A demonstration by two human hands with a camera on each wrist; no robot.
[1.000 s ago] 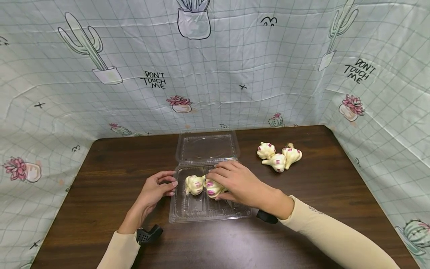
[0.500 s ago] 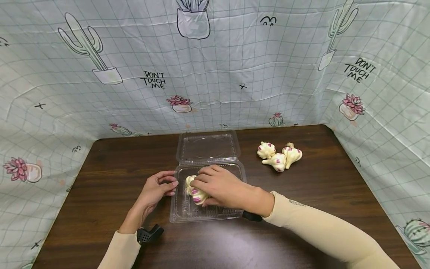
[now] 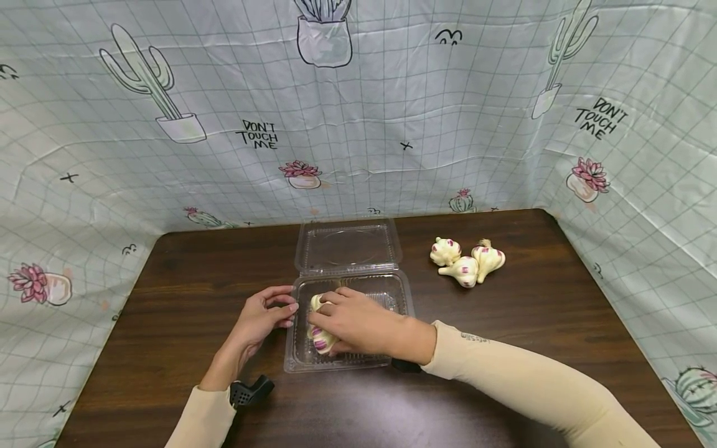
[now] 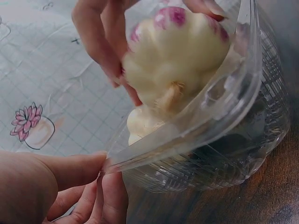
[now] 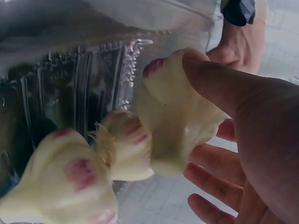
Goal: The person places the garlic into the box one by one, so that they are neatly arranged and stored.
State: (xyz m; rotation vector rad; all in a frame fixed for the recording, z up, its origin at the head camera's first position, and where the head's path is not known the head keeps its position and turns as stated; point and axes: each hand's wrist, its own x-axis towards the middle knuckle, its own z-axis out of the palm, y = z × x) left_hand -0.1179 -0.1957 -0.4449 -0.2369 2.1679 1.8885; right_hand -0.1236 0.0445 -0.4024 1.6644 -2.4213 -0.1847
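Observation:
A clear plastic clamshell container (image 3: 297, 361) lies on the table with its lid (image 3: 347, 249) folded back. My left hand (image 3: 263, 317) pinches the container's left rim between thumb and fingers, as the left wrist view shows. Inside the container, my right hand (image 3: 358, 323) grips a garlic bulb (image 5: 168, 107), cream with purple patches, near the left wall. Close against it sits another garlic bulb (image 4: 140, 123), partly hidden by the right hand in the head view. The right wrist view also has a bulb (image 5: 74, 182) in the lower left foreground.
Three more garlic bulbs (image 3: 465, 271) lie in a cluster on the dark wooden table (image 3: 532, 298), right of the lid. A pale curtain (image 3: 358, 112) with cactus prints hangs behind the table and along both sides.
My right hand has moved left and toward the near side inside the container, carrying the garlic bulb to the left wall. My left hand stays on the rim.

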